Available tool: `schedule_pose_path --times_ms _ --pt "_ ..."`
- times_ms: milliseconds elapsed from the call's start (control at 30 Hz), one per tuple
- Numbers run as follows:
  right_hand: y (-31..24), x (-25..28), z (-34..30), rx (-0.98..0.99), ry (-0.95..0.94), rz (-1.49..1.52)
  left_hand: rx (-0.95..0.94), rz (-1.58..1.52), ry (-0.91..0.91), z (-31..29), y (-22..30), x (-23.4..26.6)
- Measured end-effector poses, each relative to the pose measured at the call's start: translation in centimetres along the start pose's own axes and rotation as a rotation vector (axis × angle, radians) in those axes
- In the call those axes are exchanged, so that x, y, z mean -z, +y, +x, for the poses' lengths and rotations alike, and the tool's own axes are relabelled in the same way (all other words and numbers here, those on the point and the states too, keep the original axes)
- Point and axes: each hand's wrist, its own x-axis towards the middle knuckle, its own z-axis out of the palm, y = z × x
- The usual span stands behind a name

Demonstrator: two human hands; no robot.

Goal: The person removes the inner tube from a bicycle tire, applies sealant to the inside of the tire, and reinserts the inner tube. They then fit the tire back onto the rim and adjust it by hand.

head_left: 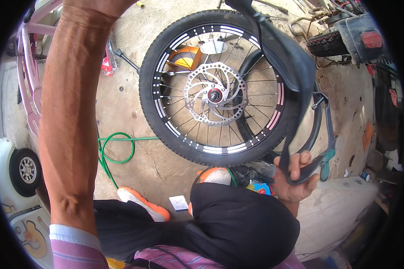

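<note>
Right hand (pixel 296 181) curls round a black rubber strip (pixel 306 76), seemingly to control its slack; left hand (pixel 98 5) is cut off, grip untellable; the bicycle wheel (pixel 215 94) lies flat, probably for easy reach, in from the floor's (pixel 152 166) right edge.

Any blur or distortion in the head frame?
Head view: black rubber strip smeared at upper right, probably motion blur; brake disc sharp, holes distinct. Also head view: fisheye image circle leaves black corners.
</note>
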Motion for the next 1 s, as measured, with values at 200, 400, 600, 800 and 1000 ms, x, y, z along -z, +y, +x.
schedule_pose_path --times_ms 200,400,600,800,1000 --pt "6.0 -0.4 -3.0 -0.963 0.074 -0.515 0.471 0.608 0.826 -7.5 -8.2 2.8" --pt "1.8 -0.6 0.9 -0.787 0.122 -1.106 0.464 0.752 0.698 -7.7 -7.6 2.6" --pt "4.4 -2.5 6.2 -0.362 0.056 -1.718 0.277 0.864 0.558 -2.5 -5.7 4.5" --pt "6.6 -1.9 6.5 -0.407 0.049 -1.762 0.068 1.190 0.472 -9.8 -7.9 -6.3" --pt "7.2 -2.0 2.2 -0.463 0.155 -1.438 0.635 0.837 0.197 -23.3 -16.6 -14.0"
